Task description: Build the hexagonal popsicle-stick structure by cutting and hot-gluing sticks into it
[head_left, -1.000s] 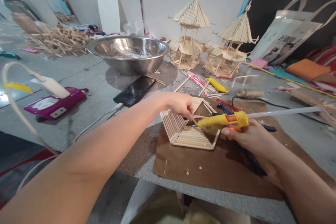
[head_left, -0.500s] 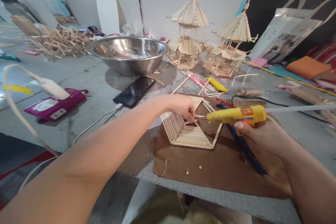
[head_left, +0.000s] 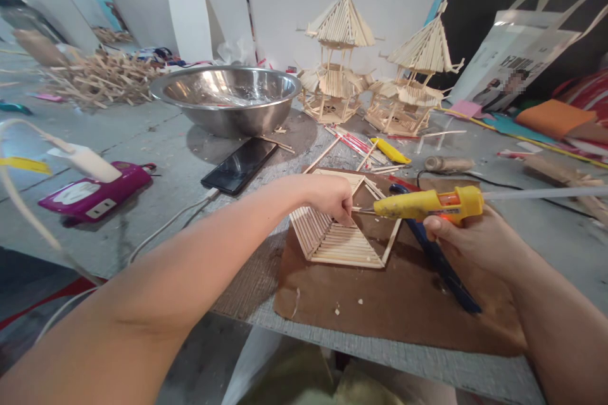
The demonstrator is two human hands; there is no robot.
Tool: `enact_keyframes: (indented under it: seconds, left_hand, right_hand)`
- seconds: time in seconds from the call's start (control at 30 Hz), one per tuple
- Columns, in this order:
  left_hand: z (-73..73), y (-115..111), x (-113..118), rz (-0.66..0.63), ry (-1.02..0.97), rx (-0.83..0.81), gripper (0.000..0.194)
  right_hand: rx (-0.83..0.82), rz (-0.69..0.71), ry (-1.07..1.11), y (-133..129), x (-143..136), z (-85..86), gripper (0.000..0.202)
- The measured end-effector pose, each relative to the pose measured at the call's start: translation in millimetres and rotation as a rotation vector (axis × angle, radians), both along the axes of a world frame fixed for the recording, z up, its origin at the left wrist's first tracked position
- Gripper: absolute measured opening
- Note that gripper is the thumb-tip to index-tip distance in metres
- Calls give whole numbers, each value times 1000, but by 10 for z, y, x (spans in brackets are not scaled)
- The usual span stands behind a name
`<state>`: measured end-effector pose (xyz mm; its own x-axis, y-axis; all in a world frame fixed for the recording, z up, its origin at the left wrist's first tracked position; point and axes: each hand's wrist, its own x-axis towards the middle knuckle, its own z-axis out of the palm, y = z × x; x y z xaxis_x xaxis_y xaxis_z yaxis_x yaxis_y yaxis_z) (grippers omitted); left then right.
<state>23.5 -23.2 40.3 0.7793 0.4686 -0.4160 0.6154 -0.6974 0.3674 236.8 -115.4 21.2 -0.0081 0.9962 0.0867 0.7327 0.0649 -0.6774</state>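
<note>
My right hand (head_left: 468,234) is wrapped round a yellow hot glue gun (head_left: 418,204), a long clear glue stick (head_left: 546,193) poking from its rear. The gun's nozzle points left, close to the fingertips of my left hand (head_left: 335,197). Those fingers are pinched together and point down over a hexagonal panel of thin wooden sticks (head_left: 344,247). What they hold, if anything, is hidden. Rows of sticks cover the panel's left and front sections; its right section shows open frame. Beneath lies a brown sheet (head_left: 380,316). A dark blue-handled tool (head_left: 446,272) rests on it under the gun.
Two stick pagodas (head_left: 339,76) stand at the back, beside a steel bowl (head_left: 228,117). A phone (head_left: 240,164) and a purple power strip (head_left: 97,193) with cables lie to the left. Further right are a yellow object (head_left: 390,150), a twine roll (head_left: 448,164) and a bag (head_left: 513,63).
My left fingertips have dipped slightly onto the panel, and a small stick visible by them before no longer shows. The glue gun stays close to them. The whole view has shifted a little.
</note>
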Motion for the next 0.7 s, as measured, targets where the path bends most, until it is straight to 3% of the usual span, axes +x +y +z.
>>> enact_keyframes:
  seconds: [0.7]
  left_hand:
    - [4,-25,3,20,8,-29,20]
  right_hand:
    - [25,3,24,-2,1,8,27]
